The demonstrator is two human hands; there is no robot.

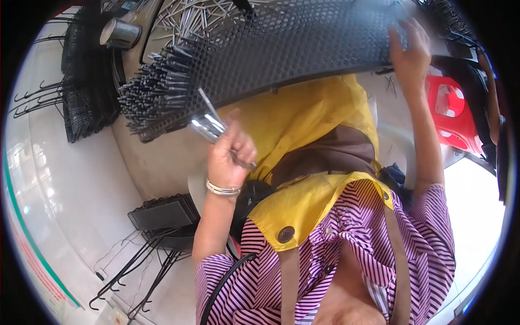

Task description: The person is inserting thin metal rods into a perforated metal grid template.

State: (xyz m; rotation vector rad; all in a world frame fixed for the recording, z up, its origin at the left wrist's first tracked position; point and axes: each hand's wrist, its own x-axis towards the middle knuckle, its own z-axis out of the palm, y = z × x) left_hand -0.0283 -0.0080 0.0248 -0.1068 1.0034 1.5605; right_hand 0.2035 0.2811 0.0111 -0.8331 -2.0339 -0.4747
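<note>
Apparently was mid-loading, beside clustered dark rods (157, 89), gripping shiny metal pieces (208, 128) in the left hand (231, 147), near the perforated black board (281, 49); held the right hand (411, 54), uncurled, at the board's right end; next, probably needed careful aim.

Glossy white wall (65, 189) on the left with a green stripe (25, 234), kinda beige floor (132, 162), red stool (437, 116) off right, and I'm squinting at bright glare (474, 211) near it.
</note>
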